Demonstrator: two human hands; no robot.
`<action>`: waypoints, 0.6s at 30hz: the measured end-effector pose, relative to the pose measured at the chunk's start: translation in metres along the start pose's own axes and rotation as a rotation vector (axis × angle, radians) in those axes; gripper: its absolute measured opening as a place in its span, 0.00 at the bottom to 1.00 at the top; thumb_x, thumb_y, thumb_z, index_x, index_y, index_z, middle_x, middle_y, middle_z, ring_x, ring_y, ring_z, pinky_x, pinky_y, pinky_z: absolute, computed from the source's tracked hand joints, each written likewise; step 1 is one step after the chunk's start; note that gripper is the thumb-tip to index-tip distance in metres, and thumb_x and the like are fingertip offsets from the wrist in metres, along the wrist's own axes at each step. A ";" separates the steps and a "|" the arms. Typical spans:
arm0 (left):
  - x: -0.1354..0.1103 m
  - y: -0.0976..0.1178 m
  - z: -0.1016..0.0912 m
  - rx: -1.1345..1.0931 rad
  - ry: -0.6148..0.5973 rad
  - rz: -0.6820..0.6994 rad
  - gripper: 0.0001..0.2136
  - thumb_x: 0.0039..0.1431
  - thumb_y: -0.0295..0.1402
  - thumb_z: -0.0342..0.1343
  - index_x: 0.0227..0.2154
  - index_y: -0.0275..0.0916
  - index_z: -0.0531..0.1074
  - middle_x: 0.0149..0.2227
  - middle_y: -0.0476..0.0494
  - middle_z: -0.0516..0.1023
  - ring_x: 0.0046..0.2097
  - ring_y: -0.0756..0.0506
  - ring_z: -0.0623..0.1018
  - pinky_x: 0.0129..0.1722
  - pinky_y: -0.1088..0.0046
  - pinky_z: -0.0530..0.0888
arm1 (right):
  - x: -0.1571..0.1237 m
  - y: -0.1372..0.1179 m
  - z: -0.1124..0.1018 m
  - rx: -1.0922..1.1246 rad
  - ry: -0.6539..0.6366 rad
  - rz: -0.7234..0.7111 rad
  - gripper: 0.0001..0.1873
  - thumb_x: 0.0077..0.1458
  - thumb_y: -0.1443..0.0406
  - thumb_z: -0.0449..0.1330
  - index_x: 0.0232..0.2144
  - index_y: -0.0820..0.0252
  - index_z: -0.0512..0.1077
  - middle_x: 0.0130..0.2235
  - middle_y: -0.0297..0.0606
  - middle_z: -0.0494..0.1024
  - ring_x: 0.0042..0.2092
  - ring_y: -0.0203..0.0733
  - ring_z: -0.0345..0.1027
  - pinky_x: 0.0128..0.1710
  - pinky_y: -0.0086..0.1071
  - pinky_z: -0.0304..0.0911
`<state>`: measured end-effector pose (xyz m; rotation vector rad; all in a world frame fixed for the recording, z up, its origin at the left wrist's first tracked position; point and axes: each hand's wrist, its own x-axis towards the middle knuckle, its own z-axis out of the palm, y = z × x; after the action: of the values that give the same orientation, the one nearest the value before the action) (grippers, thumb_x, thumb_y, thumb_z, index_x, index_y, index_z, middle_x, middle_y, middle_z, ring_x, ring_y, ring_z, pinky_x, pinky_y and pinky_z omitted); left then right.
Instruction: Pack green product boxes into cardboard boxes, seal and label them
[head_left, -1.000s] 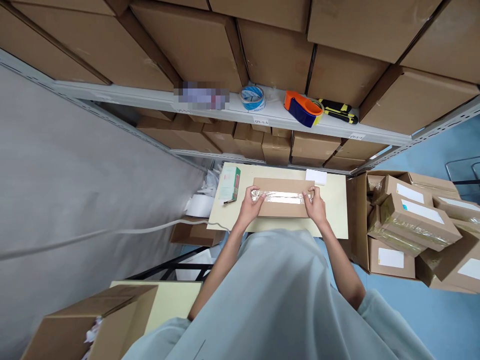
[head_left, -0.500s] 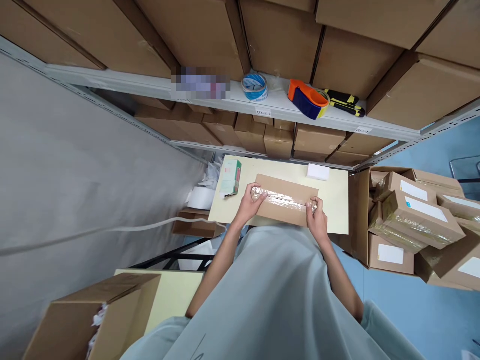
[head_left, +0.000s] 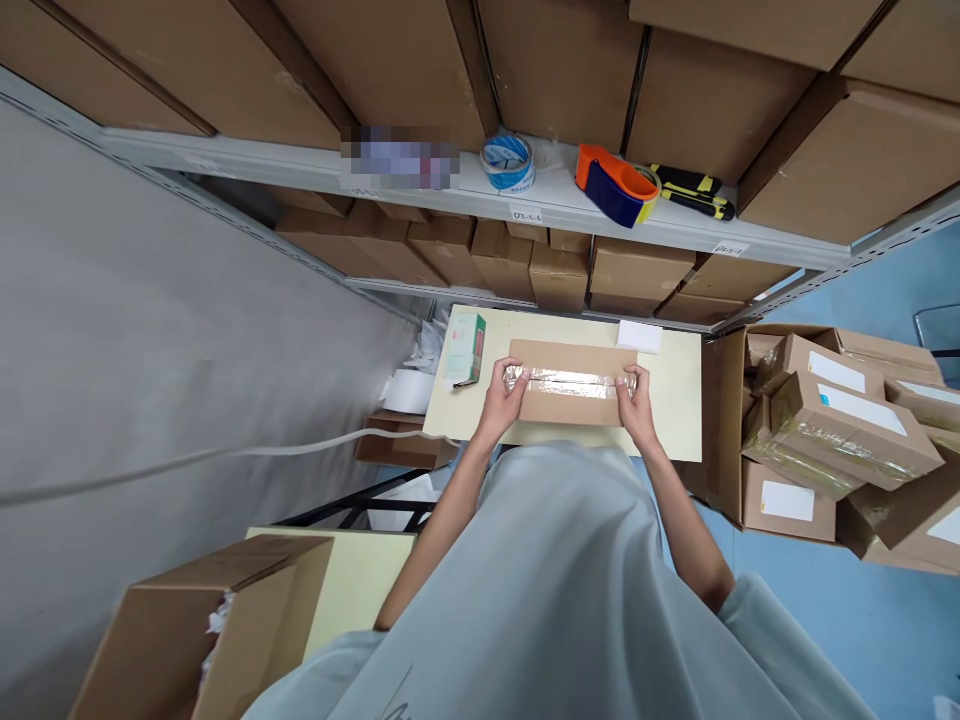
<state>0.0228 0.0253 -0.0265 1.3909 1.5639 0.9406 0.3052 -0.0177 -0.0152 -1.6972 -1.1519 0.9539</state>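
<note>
A person's left hand (head_left: pixel 502 403) and right hand (head_left: pixel 637 408) grip opposite ends of a cardboard box (head_left: pixel 574 408), thumbs on top, over the near part of a pale yellow table (head_left: pixel 679 405); whether it rests there is unclear. Clear tape (head_left: pixel 562 383) already runs along the closed top seam, so sealing this face looks done, though no white label shows there, unlike the parcels (head_left: pixel 847 440) at right.

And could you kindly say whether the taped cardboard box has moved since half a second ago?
Yes: judged against the pale-yellow table, the taped cardboard box has swung its right end forward.
</note>
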 end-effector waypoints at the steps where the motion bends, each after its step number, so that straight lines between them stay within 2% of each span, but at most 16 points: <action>1: -0.006 -0.001 -0.002 0.000 -0.006 -0.009 0.18 0.73 0.52 0.56 0.54 0.45 0.68 0.56 0.40 0.77 0.57 0.39 0.78 0.61 0.62 0.73 | -0.011 0.002 0.001 0.010 0.012 0.007 0.24 0.72 0.43 0.53 0.56 0.52 0.64 0.58 0.45 0.74 0.58 0.49 0.70 0.60 0.42 0.67; 5: -0.024 0.000 0.001 0.001 -0.036 -0.033 0.18 0.73 0.51 0.55 0.56 0.46 0.67 0.54 0.41 0.77 0.55 0.40 0.78 0.59 0.63 0.74 | -0.037 0.009 -0.004 0.017 0.069 0.025 0.25 0.72 0.42 0.54 0.56 0.52 0.66 0.58 0.46 0.74 0.61 0.50 0.68 0.63 0.45 0.66; 9: -0.021 0.002 0.013 0.001 -0.042 -0.028 0.18 0.75 0.51 0.53 0.56 0.46 0.67 0.55 0.41 0.77 0.54 0.40 0.78 0.58 0.63 0.74 | -0.028 0.012 -0.016 0.015 0.072 0.018 0.25 0.71 0.42 0.56 0.56 0.52 0.67 0.58 0.45 0.74 0.60 0.50 0.69 0.66 0.47 0.65; 12: -0.001 -0.001 0.019 -0.017 -0.038 0.010 0.18 0.74 0.51 0.54 0.55 0.45 0.67 0.56 0.39 0.77 0.56 0.40 0.78 0.58 0.63 0.74 | -0.009 0.009 -0.016 0.022 0.060 0.008 0.25 0.70 0.44 0.56 0.57 0.52 0.66 0.58 0.45 0.74 0.61 0.50 0.69 0.66 0.46 0.64; 18: 0.050 -0.008 0.016 -0.017 -0.027 0.072 0.18 0.73 0.51 0.56 0.53 0.45 0.67 0.55 0.39 0.77 0.56 0.40 0.78 0.58 0.63 0.74 | 0.034 -0.002 0.000 0.042 0.035 -0.003 0.24 0.69 0.44 0.57 0.57 0.51 0.64 0.60 0.44 0.73 0.60 0.48 0.69 0.63 0.43 0.64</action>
<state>0.0314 0.0740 -0.0451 1.4509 1.4914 0.9716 0.3145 0.0152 -0.0181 -1.6713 -1.1036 0.9365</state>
